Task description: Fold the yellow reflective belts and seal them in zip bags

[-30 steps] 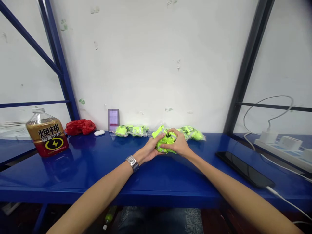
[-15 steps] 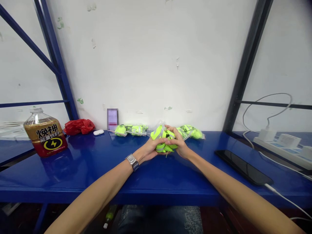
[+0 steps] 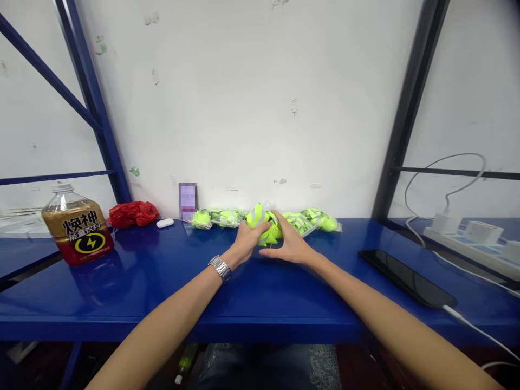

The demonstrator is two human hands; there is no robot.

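A bunched fluorescent yellow-green safety vest [image 3: 273, 234] with silvery reflective strips is held just above the table [image 3: 260, 295]. My left hand [image 3: 246, 242], with a metal-band watch [image 3: 220, 268] on the wrist, grips its left side, thumb on top. At its right side is my right hand [image 3: 296, 244], open, with thumb and fingers spread apart and the fingertips near or touching the fabric. Behind lie more yellow-green bundles in clear bags, one bagged bundle [image 3: 221, 218] on the left and another bagged bundle [image 3: 319, 220] on the right.
On the left stand a large drink bottle [image 3: 79, 225], a red plastic bag [image 3: 134, 214] and a white earbud case [image 3: 164, 222]. A phone [image 3: 188, 199] leans on the wall. At right lie a black phone [image 3: 406, 277] with a cable and a power strip [image 3: 471, 244].
My right hand has let go and opened, its thumb moving down and away from the vest. My left hand keeps its grip, and the vest has shifted slightly.
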